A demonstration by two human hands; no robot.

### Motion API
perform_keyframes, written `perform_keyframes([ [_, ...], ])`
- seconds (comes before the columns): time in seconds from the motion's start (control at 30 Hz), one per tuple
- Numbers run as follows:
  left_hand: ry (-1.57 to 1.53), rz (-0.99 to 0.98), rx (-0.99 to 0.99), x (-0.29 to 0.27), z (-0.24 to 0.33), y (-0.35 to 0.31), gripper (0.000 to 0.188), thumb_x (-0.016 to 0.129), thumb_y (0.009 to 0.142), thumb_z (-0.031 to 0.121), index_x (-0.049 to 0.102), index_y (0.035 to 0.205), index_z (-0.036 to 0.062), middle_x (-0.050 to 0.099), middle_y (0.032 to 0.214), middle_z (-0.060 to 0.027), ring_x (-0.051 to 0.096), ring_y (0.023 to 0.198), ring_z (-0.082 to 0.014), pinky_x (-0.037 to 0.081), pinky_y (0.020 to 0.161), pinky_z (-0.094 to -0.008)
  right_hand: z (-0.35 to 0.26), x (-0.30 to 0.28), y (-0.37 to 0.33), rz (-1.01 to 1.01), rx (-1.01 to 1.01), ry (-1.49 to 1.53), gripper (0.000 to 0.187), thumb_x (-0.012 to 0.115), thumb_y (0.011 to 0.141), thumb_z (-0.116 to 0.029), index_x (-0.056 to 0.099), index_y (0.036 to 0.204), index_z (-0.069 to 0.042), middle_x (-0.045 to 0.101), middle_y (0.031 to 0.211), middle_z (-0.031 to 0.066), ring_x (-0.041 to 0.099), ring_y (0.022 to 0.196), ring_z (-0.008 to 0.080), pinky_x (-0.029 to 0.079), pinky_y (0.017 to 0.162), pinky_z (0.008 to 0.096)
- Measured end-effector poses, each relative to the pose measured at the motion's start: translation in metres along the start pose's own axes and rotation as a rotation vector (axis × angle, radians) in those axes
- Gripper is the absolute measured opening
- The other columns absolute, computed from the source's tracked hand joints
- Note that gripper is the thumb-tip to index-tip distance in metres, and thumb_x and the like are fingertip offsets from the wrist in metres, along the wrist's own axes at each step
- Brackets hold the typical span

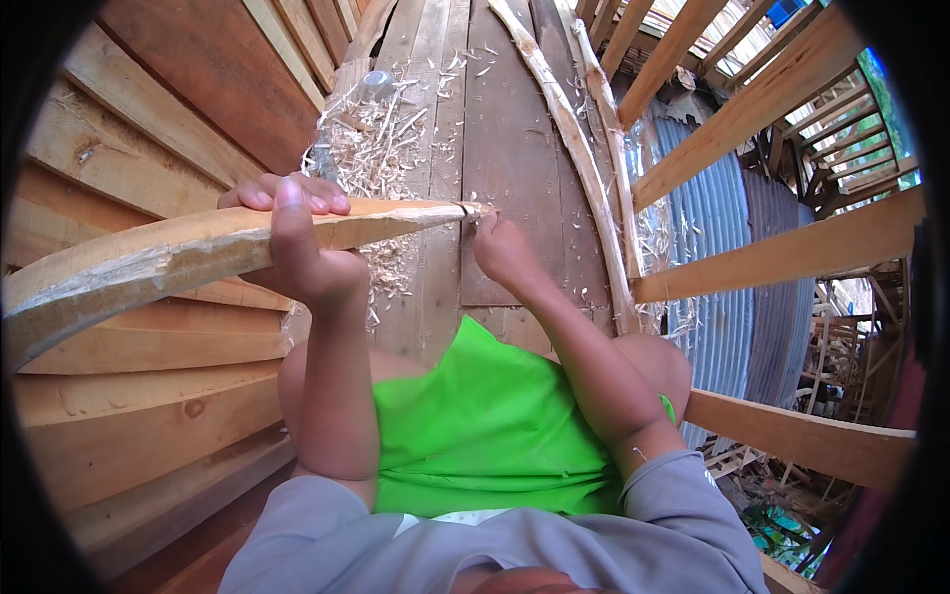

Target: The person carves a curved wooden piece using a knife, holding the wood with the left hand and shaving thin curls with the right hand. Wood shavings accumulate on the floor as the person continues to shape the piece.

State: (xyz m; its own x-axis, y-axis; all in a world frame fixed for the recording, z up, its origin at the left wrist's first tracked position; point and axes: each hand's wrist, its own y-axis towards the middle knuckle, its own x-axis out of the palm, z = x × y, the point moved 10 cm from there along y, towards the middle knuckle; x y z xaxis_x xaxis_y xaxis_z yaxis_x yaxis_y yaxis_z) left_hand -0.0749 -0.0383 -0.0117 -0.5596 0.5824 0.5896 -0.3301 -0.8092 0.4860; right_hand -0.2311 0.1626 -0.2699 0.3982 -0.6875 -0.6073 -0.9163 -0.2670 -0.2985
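Observation:
A long, curved piece of pale carved wood (168, 252) runs from the left rim to a narrow tip over the plank floor. Its side has rough, whitish cut faces. My left hand (302, 238) is closed around it, thumb across the near side and fingers over the far edge. Just below the tip, my right hand (503, 249) is closed, its thumb and finger at the wood's end. A short dark line crosses the wood beside that hand; whether it is a notch or a thin blade is unclear. Anything inside the right fist is hidden.
Wood shavings (381, 148) cover the floorboards (510, 148) beyond my left hand, with a clear plastic container (377, 83) among them. Two peeled poles (564, 109) lie along the right. A plank wall (139, 129) stands left; railing slats (772, 262) and corrugated metal (712, 218) are right.

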Motion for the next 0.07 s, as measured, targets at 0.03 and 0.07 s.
perform_keyframes([
  [0.03, 0.031, 0.022, 0.015, -0.003, 0.001, 0.002, 0.021, 0.059, 0.081, 0.009, 0.041, 0.091, 0.0102, 0.046, 0.062, -0.0038, 0.047, 0.051, -0.0141, 0.046, 0.051, -0.0293, -0.027, 0.001, -0.015, -0.092, -0.013, -0.001, 0.062, 0.028, 0.101, -0.041, 0.064, 0.100, 0.010, 0.062, 0.096, 0.0359, 0.061, 0.098, 0.0508, 0.046, 0.090, 0.0512],
  [0.07, 0.067, 0.046, 0.022, -0.005, 0.004, 0.001, 0.019, 0.060, 0.080, 0.011, 0.043, 0.087, 0.0127, 0.043, 0.059, -0.0024, 0.047, 0.050, -0.0153, 0.045, 0.050, -0.0296, -0.062, -0.002, -0.040, -0.189, -0.019, -0.003, 0.064, 0.026, 0.101, -0.043, 0.065, 0.109, 0.007, 0.063, 0.105, 0.0358, 0.060, 0.106, 0.0497, 0.046, 0.095, 0.0499],
])
